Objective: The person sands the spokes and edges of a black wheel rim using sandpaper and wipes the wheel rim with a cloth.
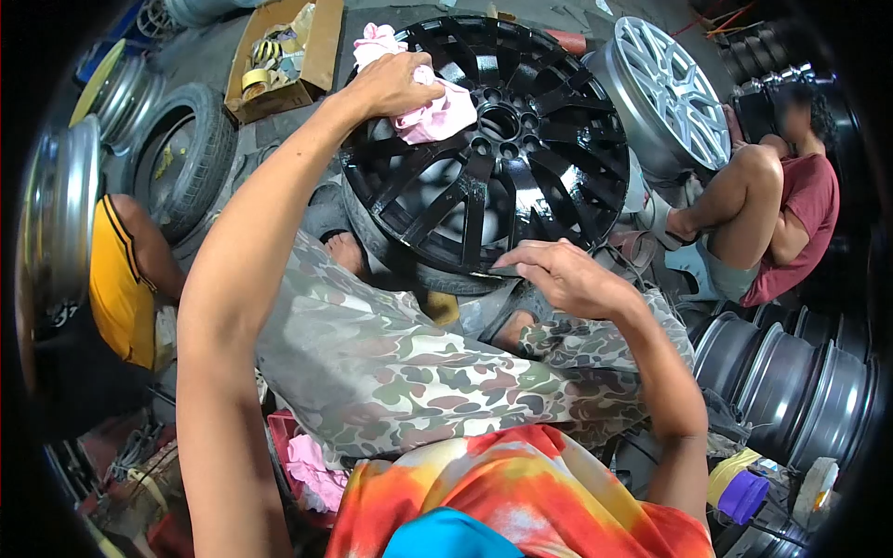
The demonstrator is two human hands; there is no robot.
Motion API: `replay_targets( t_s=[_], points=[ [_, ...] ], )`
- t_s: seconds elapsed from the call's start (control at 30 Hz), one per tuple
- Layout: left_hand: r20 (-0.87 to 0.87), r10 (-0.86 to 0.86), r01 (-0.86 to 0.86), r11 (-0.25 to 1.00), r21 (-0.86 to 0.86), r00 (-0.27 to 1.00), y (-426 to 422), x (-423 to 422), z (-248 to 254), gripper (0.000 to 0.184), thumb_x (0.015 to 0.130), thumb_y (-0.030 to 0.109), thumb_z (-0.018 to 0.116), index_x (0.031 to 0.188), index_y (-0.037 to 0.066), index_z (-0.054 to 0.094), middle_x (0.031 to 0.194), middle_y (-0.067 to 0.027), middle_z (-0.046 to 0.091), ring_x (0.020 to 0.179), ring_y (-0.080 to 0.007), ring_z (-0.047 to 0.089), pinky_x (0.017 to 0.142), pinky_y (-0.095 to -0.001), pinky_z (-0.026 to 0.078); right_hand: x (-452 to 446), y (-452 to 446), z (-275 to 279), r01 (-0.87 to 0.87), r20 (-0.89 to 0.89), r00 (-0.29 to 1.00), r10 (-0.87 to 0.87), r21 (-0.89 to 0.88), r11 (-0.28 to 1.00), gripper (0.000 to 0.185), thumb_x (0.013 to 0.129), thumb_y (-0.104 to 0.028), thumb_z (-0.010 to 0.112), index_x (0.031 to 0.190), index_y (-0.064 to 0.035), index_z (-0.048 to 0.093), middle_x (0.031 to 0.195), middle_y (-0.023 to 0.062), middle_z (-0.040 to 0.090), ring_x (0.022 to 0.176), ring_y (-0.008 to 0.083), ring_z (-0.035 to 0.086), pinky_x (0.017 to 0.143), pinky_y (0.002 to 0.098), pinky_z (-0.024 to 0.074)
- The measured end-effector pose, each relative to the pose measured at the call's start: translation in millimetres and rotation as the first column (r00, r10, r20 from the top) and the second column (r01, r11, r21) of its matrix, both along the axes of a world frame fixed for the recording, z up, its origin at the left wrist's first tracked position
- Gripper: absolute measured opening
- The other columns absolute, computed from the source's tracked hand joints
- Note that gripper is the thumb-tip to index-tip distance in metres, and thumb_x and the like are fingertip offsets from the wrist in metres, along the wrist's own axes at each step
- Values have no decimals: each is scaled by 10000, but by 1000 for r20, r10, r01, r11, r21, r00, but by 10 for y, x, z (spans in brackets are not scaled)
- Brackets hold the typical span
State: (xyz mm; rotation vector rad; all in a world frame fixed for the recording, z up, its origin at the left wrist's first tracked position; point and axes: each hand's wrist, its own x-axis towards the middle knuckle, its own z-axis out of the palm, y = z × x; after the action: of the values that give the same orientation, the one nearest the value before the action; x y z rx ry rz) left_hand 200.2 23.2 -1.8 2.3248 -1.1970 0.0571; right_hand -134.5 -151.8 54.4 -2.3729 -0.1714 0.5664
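A glossy black multi-spoke wheel rim (pixel 499 119) lies face up on a tire in front of me. My left hand (pixel 395 86) is closed on a pink cloth (pixel 446 113), which rests on the spokes at the rim's upper left. At the rim's near edge is my right hand (pixel 569 279), its thumb and forefinger drawn together at the lip. Whatever lies between those fingertips is too small and dark to name.
A cardboard box (pixel 321 56) stands at upper left beside a tire (pixel 223 139). To the right, a silver wheel (pixel 625 88) leans near a seated person in a red shirt (pixel 819 200). Another person's yellow garment (pixel 121 288) shows left. Stacked rims (pixel 772 372) lie lower right.
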Motion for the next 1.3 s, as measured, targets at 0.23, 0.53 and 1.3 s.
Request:
replay_targets(
  t_s=[0.23, 0.53, 1.3],
  points=[
    [-75, 2, 0, 1000, 21, 997, -15, 19, 21, 521, 828, 450, 653, 1086, 1, 710, 960, -229, 755, 964, -404, 726, 916, -467, 541, 56, 120, -101, 5, 83, 997, -10, 66, 998, 285, 1044, -101, 515, 1251, -20, 692, 1093, 174, 708, 1027, 352, 663, 915, 469, 499],
    [-13, 25, -25, 1000, 7, 1000, -26, 23, -26, 473, 826, 450, 654, 1071, 53, 733, 929, -219, 760, 955, -406, 728, 908, -472, 543, -296, 372, -47, 97, 317, 946, -63, -92, 991, 288, 969, -88, 632, 1242, -22, 695, 926, 144, 594, 878, 335, 619, 809, 439, 488],
    [25, 34, -36, 994, 100, 999, -57, -23, 17, 586, 828, 484, 651, 1199, 37, 732, 1071, -278, 746, 1045, -449, 714, 963, -482, 543, -226, 401, 337, 69, 244, 970, -3, -261, 963, 231, 972, -88, 613, 1142, 15, 729, 949, 160, 626, 938, 362, 649, 854, 459, 517]
  ],
)
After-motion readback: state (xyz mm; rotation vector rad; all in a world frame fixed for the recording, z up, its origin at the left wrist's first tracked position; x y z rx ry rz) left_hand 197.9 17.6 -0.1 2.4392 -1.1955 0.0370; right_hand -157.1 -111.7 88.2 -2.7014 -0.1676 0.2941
